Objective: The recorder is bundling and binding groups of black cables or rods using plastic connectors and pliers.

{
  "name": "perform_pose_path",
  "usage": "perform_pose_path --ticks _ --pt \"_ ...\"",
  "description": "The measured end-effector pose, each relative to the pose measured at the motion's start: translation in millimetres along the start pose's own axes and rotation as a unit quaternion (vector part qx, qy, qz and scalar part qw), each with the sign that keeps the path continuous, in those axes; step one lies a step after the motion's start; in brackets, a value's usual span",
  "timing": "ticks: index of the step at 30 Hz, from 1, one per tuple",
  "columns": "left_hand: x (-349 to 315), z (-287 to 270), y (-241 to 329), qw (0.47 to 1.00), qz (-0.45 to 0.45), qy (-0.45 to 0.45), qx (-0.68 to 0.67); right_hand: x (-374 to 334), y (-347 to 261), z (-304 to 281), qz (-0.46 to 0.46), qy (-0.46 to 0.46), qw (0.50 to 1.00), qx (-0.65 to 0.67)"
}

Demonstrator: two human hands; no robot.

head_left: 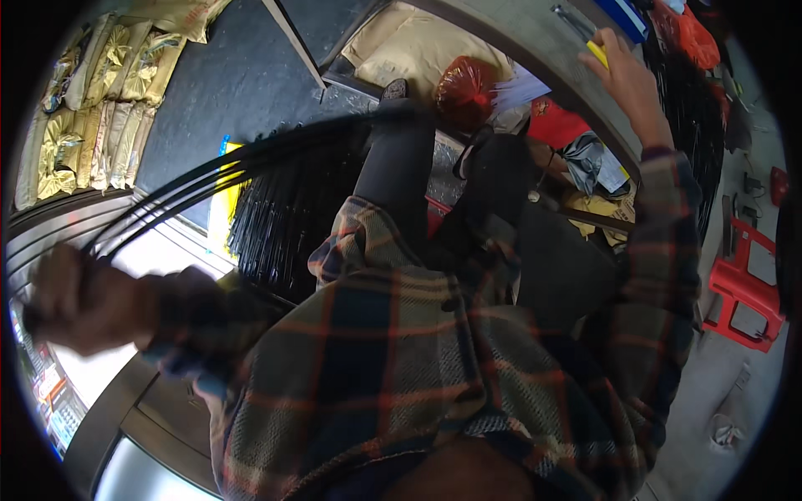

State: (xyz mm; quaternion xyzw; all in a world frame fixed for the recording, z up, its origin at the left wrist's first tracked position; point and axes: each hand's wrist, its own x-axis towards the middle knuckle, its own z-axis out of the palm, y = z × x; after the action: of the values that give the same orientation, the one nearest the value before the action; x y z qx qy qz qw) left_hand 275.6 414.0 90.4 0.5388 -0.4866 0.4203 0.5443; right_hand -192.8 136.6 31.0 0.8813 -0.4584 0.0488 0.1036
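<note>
My left hand (92, 305), smeared by motion, is closed around the ends of several long, thin black strips (251, 154) at the left. The strips arch from it across to my left knee. Beyond them, beside my left leg, lies a thick bundle of similar black strips (280, 217). At the upper right my right hand (626, 79) grips a slim tool (596, 53) with a yellow handle and a narrow metal end. That hand is over the edge of a grey bench (576, 79). The exact kind of tool I cannot make out.
Stacked yellowish sacks (92, 117) stand at the far left. Ahead are a pale sack (430, 58) and a red plastic bag (465, 90). More black strips (685, 125) lie at the right, near a red plastic stool (743, 288). A yellow sheet (221, 209) sits beside the bundle.
</note>
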Motion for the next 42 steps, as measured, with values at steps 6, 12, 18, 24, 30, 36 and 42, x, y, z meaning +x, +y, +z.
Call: perform_pose_path --ticks 6,12,18,24,30,36,42 --pt "-20.7 -17.2 11.8 0.867 -0.304 -0.065 -0.39 2.0 45.1 21.3 -0.013 0.036 0.996 -0.08" --pt "-218.0 88.5 -15.8 0.72 -0.358 -0.588 -0.089 -67.0 80.3 -6.2 0.054 -0.007 0.988 -0.145" --pt "-381.0 91.3 -52.9 0.683 -0.255 -0.682 0.064 -107.6 134.5 14.7 0.244 -0.087 0.949 -0.179" --pt "-364.7 116.3 -33.8 0.727 -0.207 -0.654 -0.034 -94.7 170.7 30.2 0.296 -0.134 0.937 -0.132" --pt "-334.1 123.5 -12.7 0.743 -0.214 -0.625 -0.11 -63.7 147.9 3.7 0.344 -0.19 0.897 -0.2" --pt "-295.6 105.3 14.9 0.752 -0.159 -0.62 -0.158 -81.2 137.4 3.8 0.391 -0.175 0.89 -0.159" --pt "-287.3 85.1 39.8 0.747 -0.156 -0.599 -0.243 -65.4 102.2 9.2 0.415 -0.044 0.907 -0.063"
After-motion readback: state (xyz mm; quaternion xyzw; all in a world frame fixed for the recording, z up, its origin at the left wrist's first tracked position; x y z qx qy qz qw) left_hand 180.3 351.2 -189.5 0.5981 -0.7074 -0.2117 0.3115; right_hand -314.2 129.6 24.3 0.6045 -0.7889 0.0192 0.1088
